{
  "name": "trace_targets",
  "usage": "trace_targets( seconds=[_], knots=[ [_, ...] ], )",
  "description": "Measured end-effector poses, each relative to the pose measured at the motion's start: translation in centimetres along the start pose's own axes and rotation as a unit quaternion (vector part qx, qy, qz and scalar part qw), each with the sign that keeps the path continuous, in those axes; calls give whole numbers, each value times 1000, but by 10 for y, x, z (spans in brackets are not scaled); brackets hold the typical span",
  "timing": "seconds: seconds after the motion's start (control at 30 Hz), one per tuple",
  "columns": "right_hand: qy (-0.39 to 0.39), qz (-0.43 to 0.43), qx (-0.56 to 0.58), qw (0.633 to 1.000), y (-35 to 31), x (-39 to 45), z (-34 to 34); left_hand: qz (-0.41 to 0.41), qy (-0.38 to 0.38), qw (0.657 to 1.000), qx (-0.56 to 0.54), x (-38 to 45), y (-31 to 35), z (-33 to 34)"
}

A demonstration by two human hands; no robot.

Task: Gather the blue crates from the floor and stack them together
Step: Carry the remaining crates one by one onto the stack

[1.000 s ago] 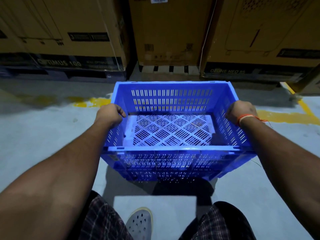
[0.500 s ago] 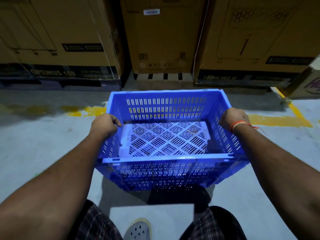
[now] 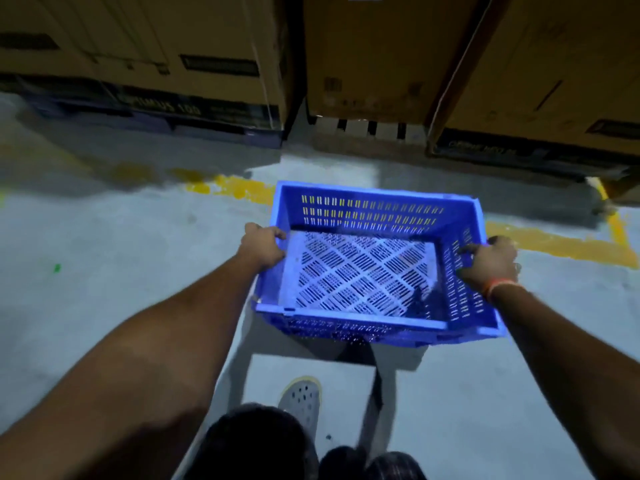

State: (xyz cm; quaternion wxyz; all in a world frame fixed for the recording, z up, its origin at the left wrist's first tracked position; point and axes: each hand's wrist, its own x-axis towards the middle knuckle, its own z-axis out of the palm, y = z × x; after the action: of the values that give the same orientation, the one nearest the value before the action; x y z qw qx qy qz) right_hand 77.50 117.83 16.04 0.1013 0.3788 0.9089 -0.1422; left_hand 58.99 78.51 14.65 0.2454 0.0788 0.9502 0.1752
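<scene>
One blue slotted plastic crate (image 3: 374, 209) is in front of me, empty, with a pale lattice bottom. It is held off the grey floor, slightly turned, its shadow falling underneath. My left hand (image 3: 261, 245) grips the crate's left rim, fingers curled over the edge. My right hand (image 3: 488, 261), with an orange band at the wrist, grips the right rim, fingers hooked inside the wall. No other blue crate is in view.
Large cardboard boxes (image 3: 381, 57) on pallets line the far side. A yellow painted line (image 3: 554, 242) runs across the grey floor (image 3: 104, 271) behind the crate. My foot in a grey perforated shoe (image 3: 301, 400) and my knees are below the crate.
The crate has shifted to the right and away from me, turning slightly, with both hands still holding its rims. The view has swung left and blurred.
</scene>
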Motion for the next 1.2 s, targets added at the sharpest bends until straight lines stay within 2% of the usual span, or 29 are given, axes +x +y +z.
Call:
trace_targets(
  seconds=[0.07,0.13,0.3,0.4,0.5,0.73,0.93,1.13,1.2],
  knots=[
    [-43,-44,51,997,-27,-38,-23,-7,14,999,-38,-35,3,-24],
    [-100,-74,81,989,-50,-81,-45,1,-14,998,-65,-91,9,-55],
    [-174,-135,171,960,-116,-213,-116,-55,-29,984,-169,-253,7,-133],
    [-205,-167,203,943,-159,-293,-162,-95,3,967,-237,-343,-7,-173],
    [-232,-182,208,933,-193,-348,-180,-117,32,954,-274,-407,-44,-199],
    [-294,-279,123,906,-314,-430,-156,-205,154,891,-375,-488,-165,-242],
    [-333,-414,57,845,-465,-509,-123,-281,246,829,-416,-562,-288,-277],
    [-393,-475,31,787,-595,-581,-91,-372,315,760,-430,-612,-387,-308],
    [-398,-497,17,770,-641,-593,-76,-389,319,748,-432,-617,-415,-316]
  ],
)
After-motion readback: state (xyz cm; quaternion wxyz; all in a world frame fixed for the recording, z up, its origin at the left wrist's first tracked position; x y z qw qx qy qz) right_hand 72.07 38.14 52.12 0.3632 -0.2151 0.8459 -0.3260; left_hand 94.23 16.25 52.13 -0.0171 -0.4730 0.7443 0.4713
